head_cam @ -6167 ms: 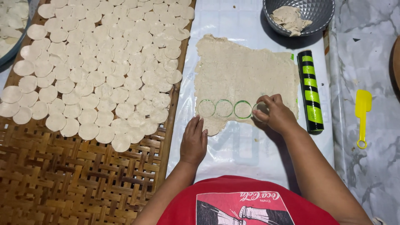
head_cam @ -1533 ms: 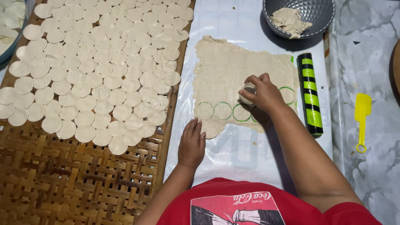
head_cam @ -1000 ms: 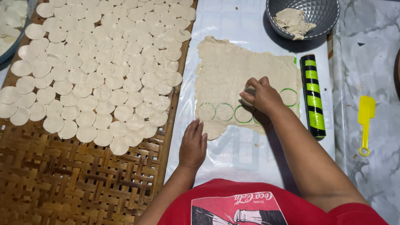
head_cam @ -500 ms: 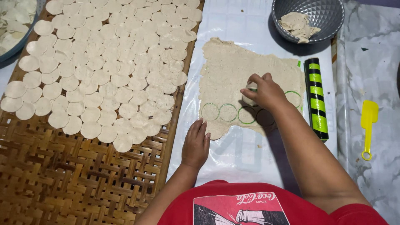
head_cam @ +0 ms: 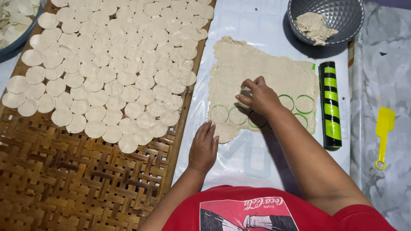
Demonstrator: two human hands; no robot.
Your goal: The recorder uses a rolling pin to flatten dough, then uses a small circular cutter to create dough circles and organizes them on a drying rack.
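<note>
A rolled-out sheet of pale dough (head_cam: pixel 261 64) lies on a white plastic sheet (head_cam: pixel 252 25). Several cut circles (head_cam: pixel 237 115) show along its near edge with green outlines. My right hand (head_cam: pixel 259 96) presses a small round cutter (head_cam: pixel 245 97) into the dough, just above those circles. My left hand (head_cam: pixel 204 147) rests flat on the plastic, fingers together, touching the dough's near left corner. A woven bamboo tray (head_cam: pixel 55 179) at the left holds several rows of cut dough discs (head_cam: pixel 107 64).
A green and black striped rolling pin (head_cam: pixel 330 105) lies right of the dough. A grey metal bowl (head_cam: pixel 342 17) holding dough scraps sits at the top right. A yellow plastic scraper (head_cam: pixel 382 134) lies on the marbled cover. A bowl (head_cam: pixel 13 42) peeks in at top left.
My right hand has moved left from the sheet's right end, leaving more cut circles. In the last second it shifted slightly left and up with the cutter. My left hand stayed put.
</note>
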